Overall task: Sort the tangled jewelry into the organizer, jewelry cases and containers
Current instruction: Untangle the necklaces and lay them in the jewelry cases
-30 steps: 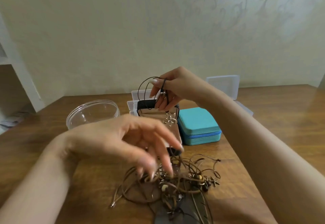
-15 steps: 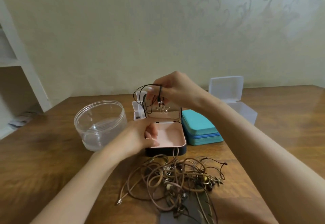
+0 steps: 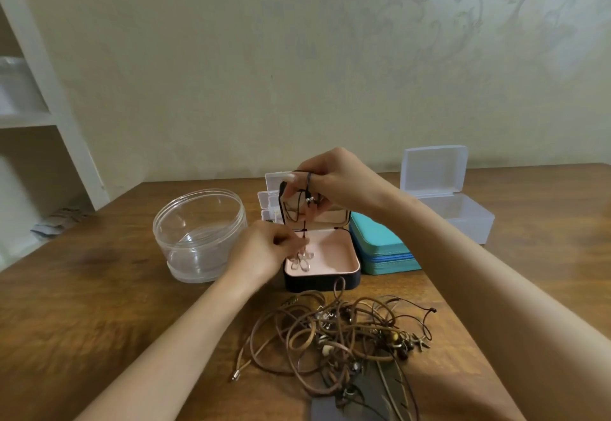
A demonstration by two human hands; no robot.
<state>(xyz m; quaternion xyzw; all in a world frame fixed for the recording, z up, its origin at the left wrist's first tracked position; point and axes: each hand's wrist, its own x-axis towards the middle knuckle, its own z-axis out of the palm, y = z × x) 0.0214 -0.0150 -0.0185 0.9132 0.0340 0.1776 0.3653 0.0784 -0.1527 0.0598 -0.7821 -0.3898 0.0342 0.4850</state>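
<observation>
A black jewelry case (image 3: 322,280) with a pink lining stands open at the table's middle. My right hand (image 3: 334,179) holds the coiled black cord of a necklace above the case's raised lid. Its silver flower pendant (image 3: 301,261) hangs down into the case's left side. My left hand (image 3: 261,252) is at the case's left rim, fingers curled and pinching the cord just above the pendant. A tangle of brown cord necklaces (image 3: 337,338) with beads and charms lies in front of the case.
A clear round container (image 3: 198,232) stands left of the case. A teal zip case (image 3: 380,248) lies closed to its right. A clear plastic box (image 3: 453,209) with its lid up is at the back right. A small clear organizer (image 3: 269,196) sits behind the black case.
My left hand went from the tangle to the case's left rim. The case's lid stands open, and the flower pendant has been lowered from above the lid into the pink tray.
</observation>
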